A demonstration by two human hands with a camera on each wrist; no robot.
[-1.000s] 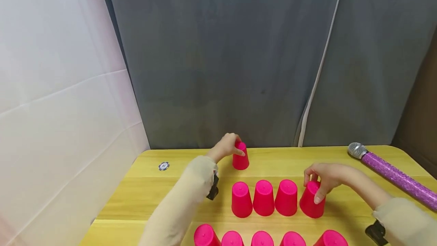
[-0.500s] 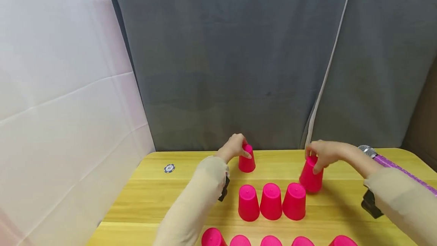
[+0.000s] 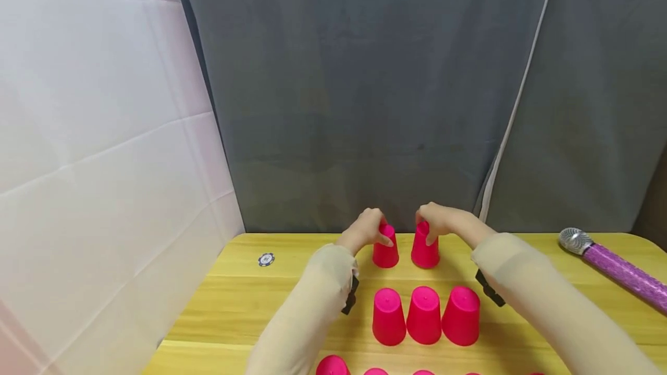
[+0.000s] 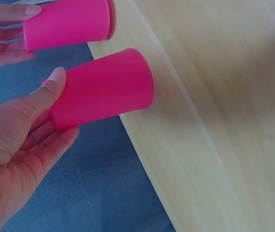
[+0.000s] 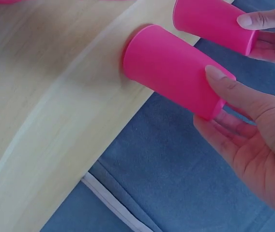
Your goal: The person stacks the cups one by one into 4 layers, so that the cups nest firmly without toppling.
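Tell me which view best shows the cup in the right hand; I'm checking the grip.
The right wrist view: the cup fills the frame, with the right hand and its thumb on the base end. The head view shows it small, partly hidden by fingers. The left wrist view shows it at the top edge.

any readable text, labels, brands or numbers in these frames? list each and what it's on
No text can be read in any view.
Poker chip: has a printed pattern, too small to read.
Pink cups, including the ones the left hand and right hand hold: plain, no print.
Purple glitter microphone: no label visible.
Table and backdrop cloths: no markings.
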